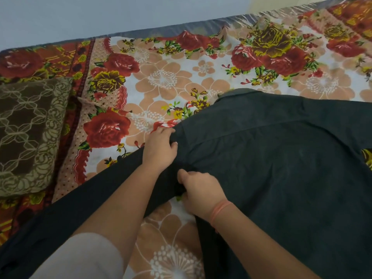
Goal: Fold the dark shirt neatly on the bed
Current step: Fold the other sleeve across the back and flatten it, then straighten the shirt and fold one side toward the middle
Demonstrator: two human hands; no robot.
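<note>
Left grip (161,148), right grip (201,190) pinch dark shirt (281,158), apparently at sleeve seam.

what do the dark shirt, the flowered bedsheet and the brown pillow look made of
The dark shirt looks like matte woven cloth, maybe cotton: soft creases, stitched seams. The flowered bedsheet is thin printed fabric, wrinkled, fibre unclear. The brown pillow has a fabric cover with a pale lattice pattern, possibly plush.
</note>
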